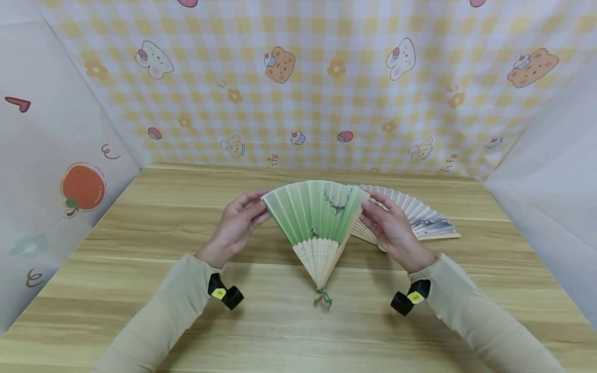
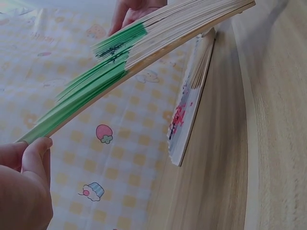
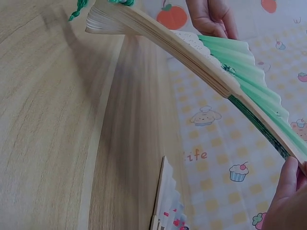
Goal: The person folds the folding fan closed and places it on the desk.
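A green folding fan (image 1: 303,215), partly spread, is held up between my two hands, its pale ribs narrowing to a pivot with a green cord (image 1: 325,295). My left hand (image 1: 233,225) pinches the upper left edge between thumb and fingers. At the opposite edge, my right hand (image 1: 394,230) pinches the outer guard near its top. Dark branch prints show on the cloth. In the left wrist view the green fan (image 2: 91,88) is seen edge-on, its pleats only partly unfolded. Behind my right hand lies a spread white fan (image 1: 415,210), partly hidden by that hand and the green fan.
The wood-grain table (image 1: 140,243) meets a yellow checked curtain (image 1: 308,109) at the back. Pale sheets (image 1: 42,145) hang along both sides. Pink blossom prints mark the white fan (image 2: 184,120) in the left wrist view. Each wrist wears a black camera (image 1: 226,292).
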A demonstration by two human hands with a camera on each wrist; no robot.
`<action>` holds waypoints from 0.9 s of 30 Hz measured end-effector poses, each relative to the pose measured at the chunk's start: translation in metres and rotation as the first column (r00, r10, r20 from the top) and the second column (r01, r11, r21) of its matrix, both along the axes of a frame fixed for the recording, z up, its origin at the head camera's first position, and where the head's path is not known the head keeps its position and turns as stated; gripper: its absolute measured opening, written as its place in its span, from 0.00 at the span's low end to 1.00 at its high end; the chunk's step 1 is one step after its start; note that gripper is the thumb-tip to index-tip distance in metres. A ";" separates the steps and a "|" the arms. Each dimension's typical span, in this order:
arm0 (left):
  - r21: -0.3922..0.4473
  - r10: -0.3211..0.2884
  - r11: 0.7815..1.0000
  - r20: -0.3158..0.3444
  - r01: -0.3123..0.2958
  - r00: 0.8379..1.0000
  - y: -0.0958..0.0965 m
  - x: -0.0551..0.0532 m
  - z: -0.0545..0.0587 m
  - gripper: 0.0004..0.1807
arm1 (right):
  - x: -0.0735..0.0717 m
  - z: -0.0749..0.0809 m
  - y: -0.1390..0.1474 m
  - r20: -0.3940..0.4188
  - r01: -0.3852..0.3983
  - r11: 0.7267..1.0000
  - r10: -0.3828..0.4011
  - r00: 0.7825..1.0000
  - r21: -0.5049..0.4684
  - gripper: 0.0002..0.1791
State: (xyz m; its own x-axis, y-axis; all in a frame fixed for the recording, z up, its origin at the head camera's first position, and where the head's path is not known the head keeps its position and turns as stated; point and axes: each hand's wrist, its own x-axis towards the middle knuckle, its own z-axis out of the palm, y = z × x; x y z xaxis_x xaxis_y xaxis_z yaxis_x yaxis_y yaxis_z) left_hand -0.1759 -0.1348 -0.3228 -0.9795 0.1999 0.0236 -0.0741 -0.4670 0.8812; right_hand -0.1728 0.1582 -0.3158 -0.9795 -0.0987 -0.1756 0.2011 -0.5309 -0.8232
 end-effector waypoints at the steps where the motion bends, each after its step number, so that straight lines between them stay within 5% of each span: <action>1: 0.001 -0.001 1.000 0.001 0.001 1.000 0.000 0.000 0.000 0.15 | 0.000 0.000 0.000 0.002 -0.003 1.000 0.003 1.000 -0.001 0.18; 27: -0.022 -0.039 0.999 0.022 0.040 0.999 0.010 0.000 0.000 0.14 | 0.003 0.001 -0.011 -0.022 -0.062 0.996 0.064 0.998 0.061 0.12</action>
